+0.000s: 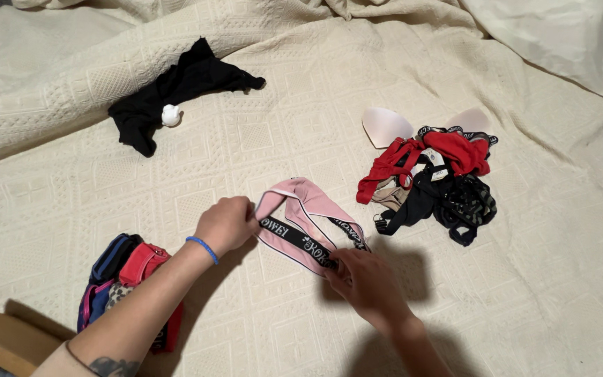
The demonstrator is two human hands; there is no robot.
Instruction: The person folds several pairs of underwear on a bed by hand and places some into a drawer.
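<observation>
A pink undergarment [313, 207] with a black printed waistband lies flat on the cream bedspread [259, 132]. My left hand [227, 223], with a blue band on its wrist, grips the left end of the waistband. My right hand [364, 278] pinches the waistband's right end, near the bed's front. Both hands hold the band stretched between them.
A pile of red, black and patterned underwear [430, 185] with two pale pads lies to the right. A black garment [176, 91] with a white ball sits far left. Folded colourful pieces [123, 276] stand front left beside a cardboard box [5, 338].
</observation>
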